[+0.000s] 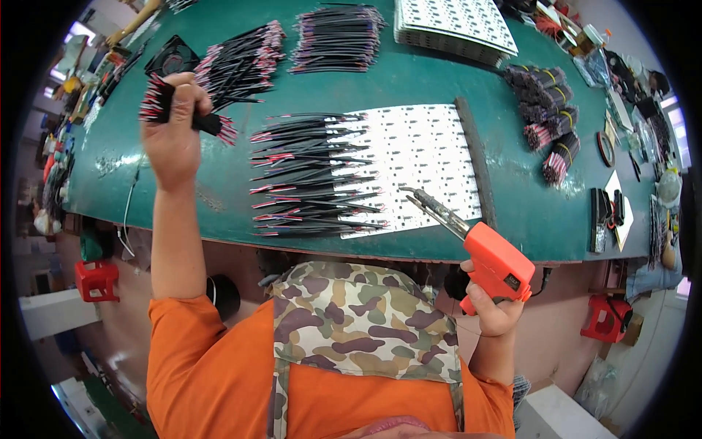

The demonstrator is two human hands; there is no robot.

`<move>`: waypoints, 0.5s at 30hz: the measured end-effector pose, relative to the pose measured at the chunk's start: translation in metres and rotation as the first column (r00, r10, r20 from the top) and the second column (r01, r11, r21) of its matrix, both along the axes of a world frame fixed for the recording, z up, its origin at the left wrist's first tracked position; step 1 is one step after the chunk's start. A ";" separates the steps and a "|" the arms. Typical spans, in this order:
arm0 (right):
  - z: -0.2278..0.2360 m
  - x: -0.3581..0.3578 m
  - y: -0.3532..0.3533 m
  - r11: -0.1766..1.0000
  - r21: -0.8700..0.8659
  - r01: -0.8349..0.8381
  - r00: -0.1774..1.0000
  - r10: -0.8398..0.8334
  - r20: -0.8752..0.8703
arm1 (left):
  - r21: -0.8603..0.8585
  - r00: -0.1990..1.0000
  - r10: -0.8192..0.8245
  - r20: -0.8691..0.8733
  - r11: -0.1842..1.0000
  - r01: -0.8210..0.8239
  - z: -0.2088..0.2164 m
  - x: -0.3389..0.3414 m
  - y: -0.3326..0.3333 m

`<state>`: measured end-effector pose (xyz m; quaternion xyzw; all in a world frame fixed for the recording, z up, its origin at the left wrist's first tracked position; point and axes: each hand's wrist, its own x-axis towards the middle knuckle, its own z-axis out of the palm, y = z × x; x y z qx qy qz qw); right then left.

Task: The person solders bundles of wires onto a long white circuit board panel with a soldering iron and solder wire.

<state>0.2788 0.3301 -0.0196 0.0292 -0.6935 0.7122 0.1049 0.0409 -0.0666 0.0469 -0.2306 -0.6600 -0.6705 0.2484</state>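
Observation:
My left hand (172,146) is raised over the left part of the table, its fingers wrapped round a bundle of short black wires (210,125) with red and white ends. In my right hand (496,313) is a red soldering gun (500,260), held by its handle at the table's front edge. Its metal tip points up and left, over the lower right part of a white sheet of small circuit boards (420,157). A row of black wires (292,175) lies across the sheet's left side, their red and white ends pointing left.
Loose wire piles (245,62) and a purple-tinged wire stack (338,40) lie at the back of the green table (139,179). A stack of white board sheets (457,25) is behind, with tied wire bundles (559,157) at right. A dark bar (477,161) borders the sheet.

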 end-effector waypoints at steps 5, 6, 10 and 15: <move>0.000 -0.005 -0.010 0.999 -0.039 -0.003 0.994 0.007 0.111 | -0.013 0.970 0.055 0.238 0.998 -0.054 -0.058 -0.010 -0.021; 0.001 -0.006 -0.010 1.000 -0.018 -0.005 0.990 0.007 0.138 | 0.057 0.963 0.028 0.267 0.997 -0.044 -0.066 -0.009 -0.017; 0.008 -0.012 -0.013 1.000 0.005 -0.027 0.985 0.026 0.168 | 0.126 0.957 -0.066 0.284 0.992 0.031 -0.065 -0.003 -0.019; 0.018 -0.027 -0.024 0.999 0.012 -0.033 0.986 0.030 0.164 | 0.155 0.935 -0.116 0.336 0.986 0.066 -0.066 -0.007 -0.021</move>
